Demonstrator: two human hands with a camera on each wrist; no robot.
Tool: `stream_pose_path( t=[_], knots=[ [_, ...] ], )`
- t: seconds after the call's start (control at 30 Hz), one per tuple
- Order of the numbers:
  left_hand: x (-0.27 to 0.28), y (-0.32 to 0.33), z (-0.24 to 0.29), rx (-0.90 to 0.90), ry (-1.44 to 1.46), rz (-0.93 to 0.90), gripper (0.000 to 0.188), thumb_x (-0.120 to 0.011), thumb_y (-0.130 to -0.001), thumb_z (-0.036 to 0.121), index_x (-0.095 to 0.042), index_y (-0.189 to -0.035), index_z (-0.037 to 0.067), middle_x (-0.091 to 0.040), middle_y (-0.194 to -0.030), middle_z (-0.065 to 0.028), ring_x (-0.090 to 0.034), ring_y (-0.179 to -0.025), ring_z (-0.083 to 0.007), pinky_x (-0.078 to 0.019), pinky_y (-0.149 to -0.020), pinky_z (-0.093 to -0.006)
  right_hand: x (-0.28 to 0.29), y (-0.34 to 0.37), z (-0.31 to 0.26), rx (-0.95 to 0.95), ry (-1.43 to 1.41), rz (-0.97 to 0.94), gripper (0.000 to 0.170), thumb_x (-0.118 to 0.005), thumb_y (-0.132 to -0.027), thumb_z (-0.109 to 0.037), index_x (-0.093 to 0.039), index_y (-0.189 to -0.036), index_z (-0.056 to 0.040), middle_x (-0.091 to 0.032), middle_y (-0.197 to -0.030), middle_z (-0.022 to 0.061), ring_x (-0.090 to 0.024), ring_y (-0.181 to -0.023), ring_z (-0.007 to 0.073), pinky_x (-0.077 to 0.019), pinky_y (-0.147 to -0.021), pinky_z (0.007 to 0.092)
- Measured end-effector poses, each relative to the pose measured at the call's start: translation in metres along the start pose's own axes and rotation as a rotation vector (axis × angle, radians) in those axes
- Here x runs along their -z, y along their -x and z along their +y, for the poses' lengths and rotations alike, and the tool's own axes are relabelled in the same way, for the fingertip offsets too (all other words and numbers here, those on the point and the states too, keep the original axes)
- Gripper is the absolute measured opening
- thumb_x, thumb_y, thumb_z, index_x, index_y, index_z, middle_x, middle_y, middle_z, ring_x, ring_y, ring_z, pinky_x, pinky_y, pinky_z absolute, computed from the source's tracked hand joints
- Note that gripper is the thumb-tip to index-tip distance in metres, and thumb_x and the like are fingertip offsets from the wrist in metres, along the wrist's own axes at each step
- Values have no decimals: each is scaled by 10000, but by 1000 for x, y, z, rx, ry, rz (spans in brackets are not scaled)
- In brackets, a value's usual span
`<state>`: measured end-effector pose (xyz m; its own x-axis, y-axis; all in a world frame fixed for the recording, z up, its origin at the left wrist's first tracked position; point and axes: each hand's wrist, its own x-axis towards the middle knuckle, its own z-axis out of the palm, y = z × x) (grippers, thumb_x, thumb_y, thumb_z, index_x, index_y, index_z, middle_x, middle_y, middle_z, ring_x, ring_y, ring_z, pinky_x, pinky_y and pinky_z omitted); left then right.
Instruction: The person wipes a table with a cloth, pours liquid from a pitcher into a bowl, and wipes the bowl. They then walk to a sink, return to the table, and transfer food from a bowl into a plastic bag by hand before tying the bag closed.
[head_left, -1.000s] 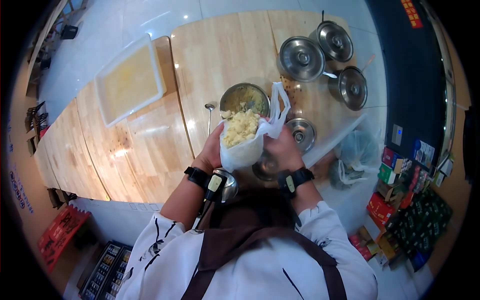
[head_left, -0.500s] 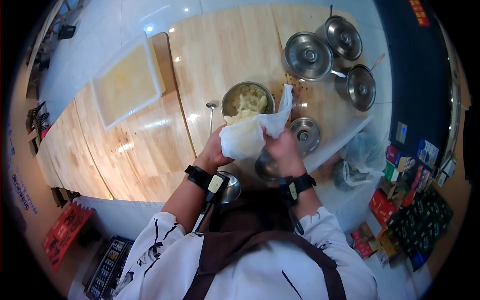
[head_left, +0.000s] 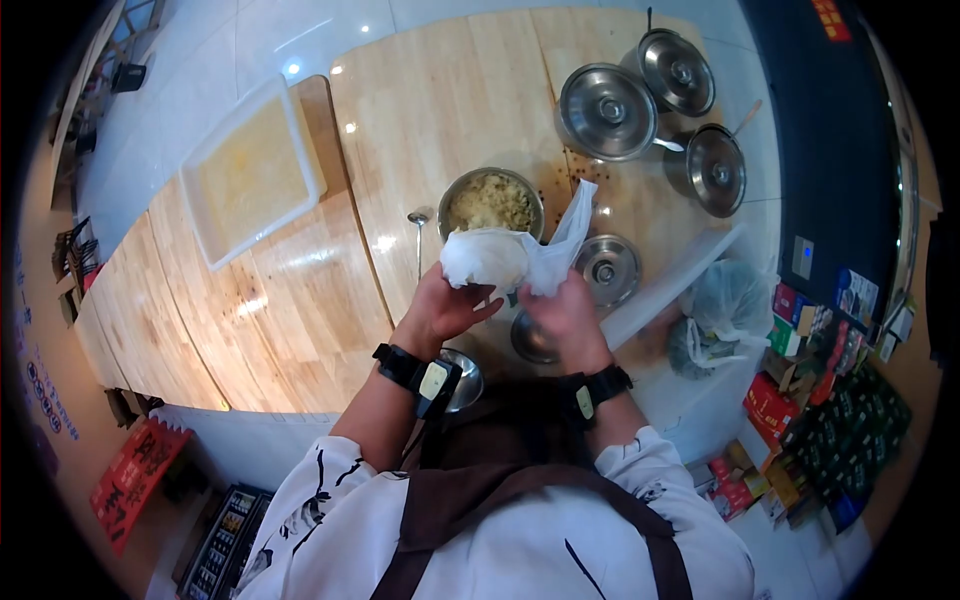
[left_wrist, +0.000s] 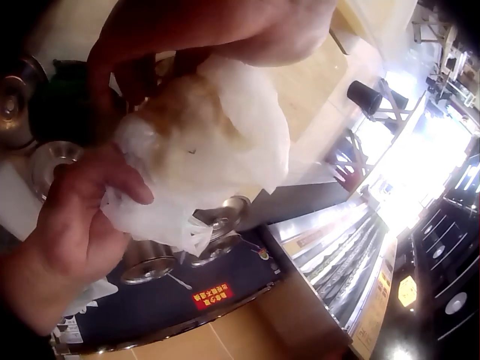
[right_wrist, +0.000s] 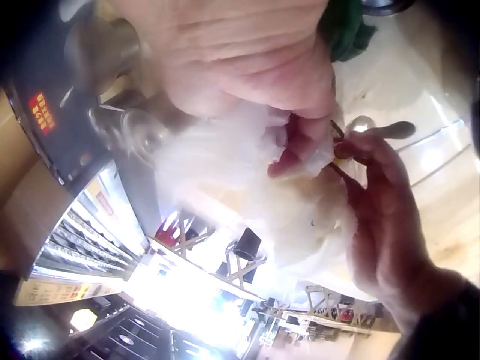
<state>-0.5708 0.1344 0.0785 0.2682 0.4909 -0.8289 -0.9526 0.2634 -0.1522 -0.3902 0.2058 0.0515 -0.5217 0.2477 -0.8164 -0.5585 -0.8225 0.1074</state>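
A white plastic bag [head_left: 486,257] hangs tipped over the near rim of a metal bowl [head_left: 456,186]. Pale crumbly food [head_left: 492,203] fills the bowl. The left hand [head_left: 447,308] supports the bag's near left side from beneath, some fingers extended. At the bag's right side, the right hand [head_left: 565,315] grips the gathered plastic, whose loose end sticks up past the fingers. In the left wrist view the right hand [left_wrist: 82,214] pinches the bag [left_wrist: 217,142] with its thumb on top. The bag looks mostly collapsed, with a little residue showing through.
Lidded metal pots [head_left: 608,112] stand at the back right. A metal lid [head_left: 606,271] lies right of the bowl, a small ladle [head_left: 419,240] left of it. At the left is a white tray [head_left: 312,190] with a yellowish layer. Clear plastic bags [head_left: 728,300] lie at the right.
The bag has tipped forward over the bowl and its crumbly food has dropped in, filling the bowl. The bag has flattened, and the left hand's fingers have loosened beneath it.
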Motion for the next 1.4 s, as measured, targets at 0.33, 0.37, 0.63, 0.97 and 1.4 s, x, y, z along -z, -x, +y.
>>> stream_pose_path(
  t=[0.33, 0.37, 0.63, 0.97, 1.4],
  knots=[
    [16, -13, 0, -245, 153, -150, 314, -323, -946, 129, -458, -1176, -38, -529, -1167, -180, -507, -1110, -306, -421, -990, -408, -2, 16, 3, 403, 1106, -172, 448, -545, -842, -357, -456, -1215, -124, -554, -1109, 39, -552, -960, 176, -522, -661, 353],
    [15, -14, -1, -243, 153, -149, 314, -323, -946, 129, -458, -1176, -38, -529, -1167, -180, -507, -1110, -306, -421, -990, -408, -3, 19, 2, 267, 947, -168, 473, -574, -825, -304, -439, -1239, -120, -552, -1104, 42, -550, -968, 173, -524, -677, 360],
    [14, -18, -14, -368, 319, -210, 319, -345, -918, 110, -444, -1175, -51, -516, -1175, -168, -491, -1112, -299, -402, -992, -429, -6, 18, 17, 890, 1623, -92, 471, -616, -769, -102, -442, -1200, -23, -541, -1084, 76, -548, -971, 189, -501, -693, 308],
    [15, -8, -14, -204, 169, 177, 390, -286, -934, 140, -346, -1270, -47, -438, -1272, -215, -449, -1170, -340, -370, -1011, -471, 16, -19, 15, 1026, 882, 219, 220, -523, -891, -113, -458, -1069, -1, -560, -994, 81, -546, -906, 140, -455, -777, 295],
    [0, 4, -17, -300, 101, 78, 466, -427, -822, 13, -340, -1274, -58, -464, -1255, -193, -459, -1156, -347, -364, -1015, -452, 17, -9, 11, 819, 773, -19, 343, -493, -902, -192, -470, -1210, -45, -547, -1124, 71, -557, -985, 163, -461, -824, 284]
  ],
)
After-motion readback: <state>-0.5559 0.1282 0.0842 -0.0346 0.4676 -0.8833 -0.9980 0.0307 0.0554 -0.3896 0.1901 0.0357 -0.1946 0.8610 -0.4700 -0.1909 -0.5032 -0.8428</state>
